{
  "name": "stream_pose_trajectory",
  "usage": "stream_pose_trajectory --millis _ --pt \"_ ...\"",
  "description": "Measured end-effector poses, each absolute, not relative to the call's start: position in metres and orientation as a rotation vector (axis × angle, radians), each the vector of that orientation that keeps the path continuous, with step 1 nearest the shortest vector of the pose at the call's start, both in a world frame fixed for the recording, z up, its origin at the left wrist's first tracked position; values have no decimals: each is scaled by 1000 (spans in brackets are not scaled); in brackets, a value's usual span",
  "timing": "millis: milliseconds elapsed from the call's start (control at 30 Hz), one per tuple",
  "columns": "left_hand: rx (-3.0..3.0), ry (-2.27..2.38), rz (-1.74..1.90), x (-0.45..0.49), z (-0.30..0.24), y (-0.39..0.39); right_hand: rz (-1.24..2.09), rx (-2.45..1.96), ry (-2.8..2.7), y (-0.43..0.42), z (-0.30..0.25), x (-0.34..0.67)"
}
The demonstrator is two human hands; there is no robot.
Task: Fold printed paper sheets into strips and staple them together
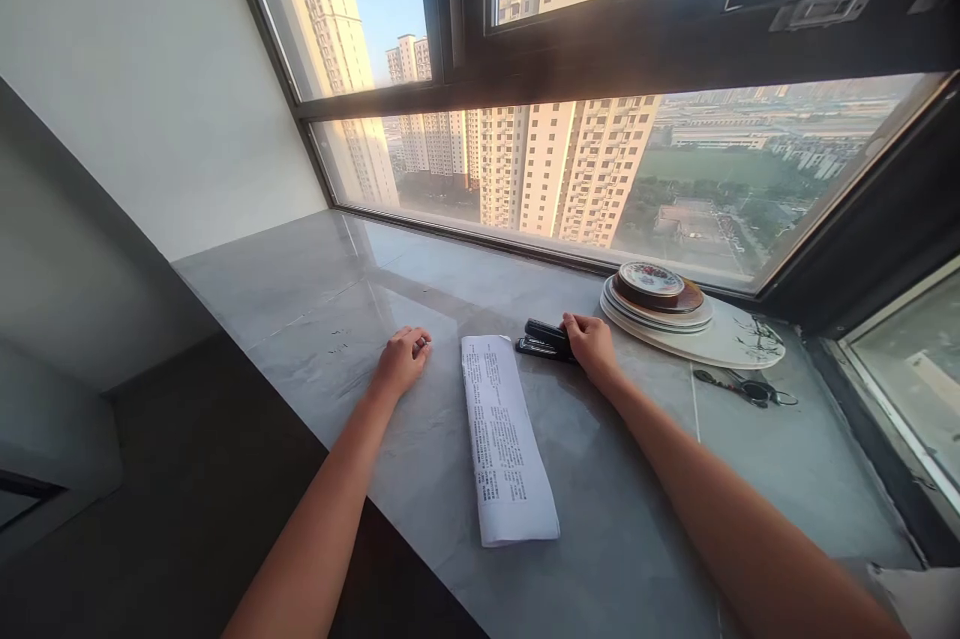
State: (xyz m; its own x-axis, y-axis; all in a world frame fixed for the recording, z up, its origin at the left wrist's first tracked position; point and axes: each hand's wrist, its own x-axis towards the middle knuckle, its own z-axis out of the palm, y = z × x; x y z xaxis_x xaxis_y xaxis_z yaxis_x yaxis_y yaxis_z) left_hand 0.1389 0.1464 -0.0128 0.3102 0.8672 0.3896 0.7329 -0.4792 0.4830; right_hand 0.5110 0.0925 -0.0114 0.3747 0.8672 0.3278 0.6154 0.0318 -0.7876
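Note:
A black stapler (pixel 546 339) lies at the upper right of the folded printed paper (pixel 508 449), its jaw pointing left. My right hand (pixel 589 344) is closed around the stapler's rear end. To the left of the paper, my left hand (pixel 405 357) rests near the sill surface with its fingers curled together. Something small may be between those fingertips, but I cannot make it out. The paper is folded into a long strip and lies flat between my two hands, touched by neither.
Stacked plates (pixel 652 294) sit on an oval white board (pixel 742 344) by the window. Dark-handled scissors (pixel 754 389) lie in front of it. Tiny dark bits (pixel 339 344) are scattered on the grey stone sill (pixel 420 479). The sill's front edge drops away at the lower left.

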Motion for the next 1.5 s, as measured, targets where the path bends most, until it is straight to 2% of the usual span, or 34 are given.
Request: stream_pose_trajectory --millis 300,567,900,1133,1300,1400,1500 --pt "2386 1473 923 144 -12 146 540 -1618 -1420 79 -10 529" --pt "2363 1530 930 141 -17 148 314 -1729 -1198 73 -20 511" --pt "2378 1528 874 141 -16 146 385 -1609 -1406 69 -8 499" --pt "2368 1545 929 144 -14 144 499 -1595 -1321 68 -10 503" --pt "2294 1566 1121 162 2 133 729 -1557 -1238 68 -11 511" --pt "2177 1448 1288 205 16 121 733 -1495 -1161 72 -13 517" --pt "1634 903 1306 262 24 114 619 -1501 -1237 78 -18 522"
